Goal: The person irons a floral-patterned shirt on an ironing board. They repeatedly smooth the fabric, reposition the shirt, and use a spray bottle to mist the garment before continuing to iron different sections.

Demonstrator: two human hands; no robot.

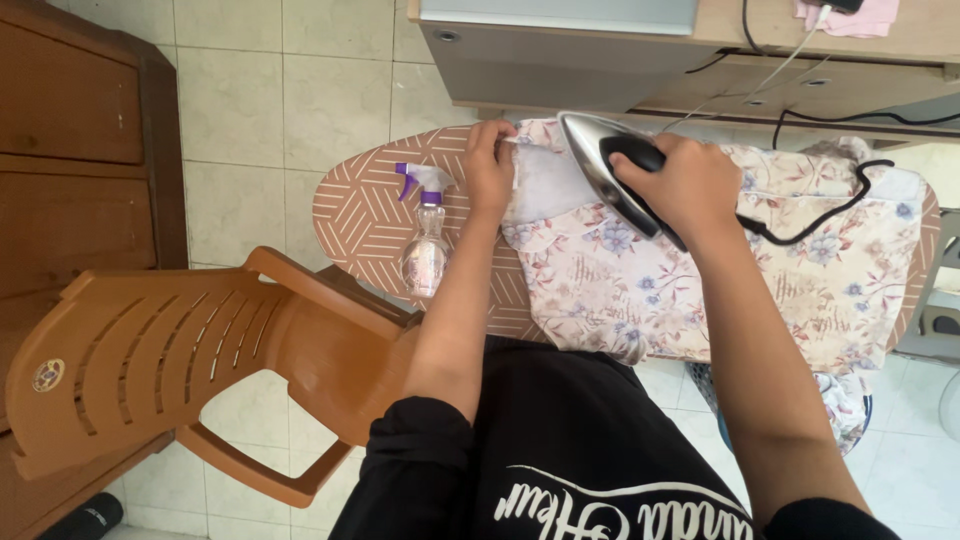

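Floral cream garment [700,270] lies spread over our brown patterned ironing board [360,220], covering most of it. Our right hand [685,185] grips the black handle of the silver electric iron [600,165], tilted onto its edge over the cloth. Our left hand [490,165] pinches the garment's edge with bent fingers. Clear plastic spray bottle with purple trigger [427,235] lies just beside that hand; brown plastic chair [180,360] stands left.

Black short-sleeved top with white cursive lettering across the chest, forearms bare, no jewellery visible
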